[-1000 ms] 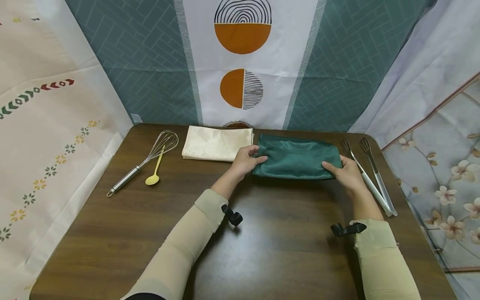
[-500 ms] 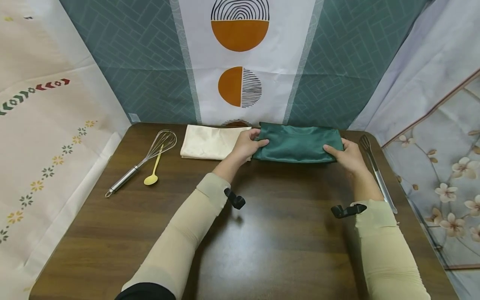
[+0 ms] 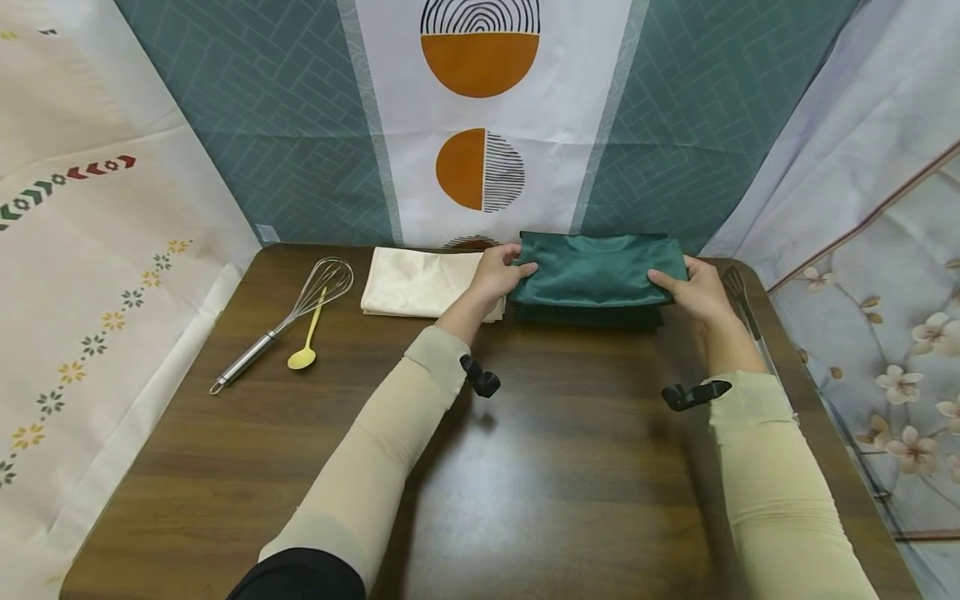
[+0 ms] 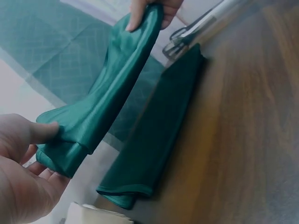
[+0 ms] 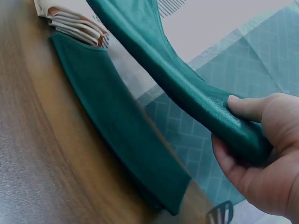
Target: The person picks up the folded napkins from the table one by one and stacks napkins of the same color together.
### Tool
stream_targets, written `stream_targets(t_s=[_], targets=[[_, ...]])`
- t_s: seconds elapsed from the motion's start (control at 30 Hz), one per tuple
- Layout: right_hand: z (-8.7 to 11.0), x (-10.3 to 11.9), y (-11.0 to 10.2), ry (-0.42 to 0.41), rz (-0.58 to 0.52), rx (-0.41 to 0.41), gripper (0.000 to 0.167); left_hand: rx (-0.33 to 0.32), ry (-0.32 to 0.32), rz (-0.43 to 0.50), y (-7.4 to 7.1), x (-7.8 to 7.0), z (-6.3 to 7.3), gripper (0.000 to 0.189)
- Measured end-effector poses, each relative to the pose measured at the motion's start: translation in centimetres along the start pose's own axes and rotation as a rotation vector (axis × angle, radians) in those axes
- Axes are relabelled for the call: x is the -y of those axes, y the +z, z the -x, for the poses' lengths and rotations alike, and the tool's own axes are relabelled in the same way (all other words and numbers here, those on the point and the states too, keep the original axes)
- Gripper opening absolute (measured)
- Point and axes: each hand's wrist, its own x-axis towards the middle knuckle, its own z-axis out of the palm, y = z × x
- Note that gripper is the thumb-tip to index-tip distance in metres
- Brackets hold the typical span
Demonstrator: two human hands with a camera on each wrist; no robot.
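A folded, shiny green cloth (image 3: 600,268) is held up off the table by its two ends. My left hand (image 3: 489,282) pinches its left end, thumb (image 4: 44,132) on top and fingers under it. At the right end my right hand (image 3: 703,293) grips the fabric between thumb and fingers. Below it, apart from the held one, another folded green cloth (image 5: 112,116) lies on the table near the back edge; from the head it shows as a dark strip. A folded cream cloth (image 3: 416,283) lies to its left, partly behind my left hand.
A whisk (image 3: 288,321) and a yellow spoon (image 3: 306,354) lie on the left of the wooden table (image 3: 540,467). At the right edge lies a long-handled slotted utensil (image 3: 737,287), partly hidden by my right arm. Fabric hangings (image 3: 300,117) stand around the table.
Both hands have lifted the green cloth up and towards the back wall. The lower green cloth now shows beneath it. My right arm covers more of the utensils on the right.
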Motion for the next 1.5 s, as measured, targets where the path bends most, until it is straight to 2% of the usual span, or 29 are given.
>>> stream_targets(t_s=[0.23,0.43,0.6,0.83,1.03,1.17,1.27,1.33,1.5], targets=[[-0.1,-1.5,0.6,0.014,0.010,0.027,0.053,-0.008,-0.028,-0.048,0.7,1.2,-0.4,0.052],[0.0,-2.2,1.3,0.007,0.038,0.016,0.047,-0.029,-0.013,-0.118,0.9,1.7,-0.7,0.048],[-0.2,-2.9,1.8,0.038,0.099,0.009,0.051,-0.029,-0.008,-0.191,1.3,2.0,-0.9,0.046],[-0.4,-4.2,2.2,0.068,0.226,0.012,0.054,-0.054,-0.002,-0.159,1.4,2.4,-0.5,0.035],[-0.1,-4.8,2.1,0.068,0.248,-0.057,0.065,-0.039,-0.009,-0.162,0.1,2.2,0.2,0.042],[0.5,-5.1,1.6,0.036,0.255,-0.112,0.067,-0.004,0.041,-0.098,-1.0,2.0,0.8,0.047],[1.3,-5.3,1.5,0.011,0.251,-0.153,0.067,0.030,0.101,-0.107,-1.5,2.2,1.4,0.049],[2.0,-5.3,1.4,-0.006,0.248,-0.192,0.066,0.048,0.146,-0.155,-1.8,2.4,2.0,0.050],[3.5,-5.2,1.3,-0.099,0.318,-0.280,0.058,0.068,0.245,-0.359,-3.1,3.3,3.9,0.050]])
